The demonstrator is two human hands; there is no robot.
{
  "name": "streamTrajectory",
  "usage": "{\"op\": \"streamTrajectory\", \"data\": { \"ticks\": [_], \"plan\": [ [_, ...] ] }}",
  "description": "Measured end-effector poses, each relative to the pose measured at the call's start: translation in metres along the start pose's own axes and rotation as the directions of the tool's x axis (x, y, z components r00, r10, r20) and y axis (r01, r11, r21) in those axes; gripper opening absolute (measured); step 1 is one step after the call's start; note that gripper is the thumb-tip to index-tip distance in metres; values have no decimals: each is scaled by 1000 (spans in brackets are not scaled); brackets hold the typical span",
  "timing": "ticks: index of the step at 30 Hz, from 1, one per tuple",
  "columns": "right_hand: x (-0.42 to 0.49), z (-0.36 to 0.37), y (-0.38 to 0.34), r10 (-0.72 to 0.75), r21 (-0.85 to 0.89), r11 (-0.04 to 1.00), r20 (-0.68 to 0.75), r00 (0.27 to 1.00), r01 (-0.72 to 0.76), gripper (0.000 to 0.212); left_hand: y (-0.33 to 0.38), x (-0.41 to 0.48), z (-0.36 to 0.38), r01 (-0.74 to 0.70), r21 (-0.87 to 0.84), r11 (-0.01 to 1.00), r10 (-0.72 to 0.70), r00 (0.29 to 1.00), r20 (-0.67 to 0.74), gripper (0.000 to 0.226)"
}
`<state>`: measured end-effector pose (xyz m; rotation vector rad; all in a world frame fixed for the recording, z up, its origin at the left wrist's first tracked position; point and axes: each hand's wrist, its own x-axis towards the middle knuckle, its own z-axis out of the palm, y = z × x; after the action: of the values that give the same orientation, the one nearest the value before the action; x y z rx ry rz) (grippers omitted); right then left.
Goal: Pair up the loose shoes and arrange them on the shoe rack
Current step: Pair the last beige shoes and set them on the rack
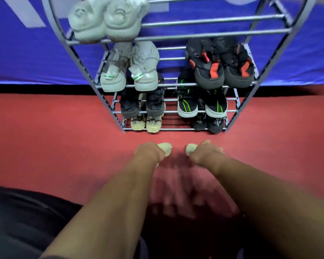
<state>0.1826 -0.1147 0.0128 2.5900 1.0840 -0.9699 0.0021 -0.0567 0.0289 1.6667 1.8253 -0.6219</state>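
A grey metal shoe rack stands on the red floor and holds several pairs. A pale grey pair sits on the top left shelf. Below it are a grey pair with green tabs and a black pair with red accents. Lower down sit a black pair, a black pair with green stripes, a beige pair and a small black pair. In front of the rack, my left hand grips one pale green shoe and my right hand grips another pale green shoe, both mostly hidden.
A blue banner hangs behind the rack, with a black strip along its base. The red floor spreads to both sides. The top shelf's right half shows bare bars. My dark-clothed legs fill the lower left.
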Motion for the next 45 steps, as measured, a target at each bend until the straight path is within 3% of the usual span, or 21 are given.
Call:
{"op": "streamTrajectory", "data": {
  "ticks": [2, 5, 9, 16, 23, 29, 34, 38, 41, 45],
  "plan": [
    [-21, -26, 0, -72, -17, 997, 31, 997, 72, 67, 2, -26, -29, -27, 84, 996, 26, 1000, 10, 40],
    [-56, -71, 1, -229, -79, 969, 72, 971, 234, 37, 4, -67, -72, -92, 214, 972, 89, 996, 26, 51],
    [-104, -128, 0, -363, -111, 927, -26, 932, 358, 39, 6, -120, -125, -176, 309, 935, 196, 980, -34, 36],
    [-178, -208, 4, -516, -143, 857, -252, 819, 496, 43, -5, -213, -206, -257, 157, 953, 291, 922, -255, 35],
    [-243, -263, 20, -432, 108, 813, -546, 718, 572, 43, -13, -299, -258, -379, -14, 925, 297, 747, -595, 52],
    [-258, -300, 22, -344, 241, 725, -685, 642, 645, 37, 1, -320, -276, -497, -145, 856, 183, 552, -813, 33],
    [-229, -316, 13, -281, 293, 645, -768, 575, 706, 31, 36, -291, -263, -603, -163, 781, 133, 415, -900, 33],
    [-193, -321, -1, -229, 385, 577, -770, 595, 720, 46, 65, -243, -256, -586, -138, 799, 113, 371, -922, 44],
    [-163, -317, -11, -199, 384, 576, -790, 580, 721, 69, 86, -207, -250, -549, -156, 821, 97, 402, -910, 54],
    [-122, -311, -24, -177, 388, 613, -782, 598, 688, 53, 107, -168, -243, -511, -151, 846, 77, 398, -914, 60]
  ]
}}
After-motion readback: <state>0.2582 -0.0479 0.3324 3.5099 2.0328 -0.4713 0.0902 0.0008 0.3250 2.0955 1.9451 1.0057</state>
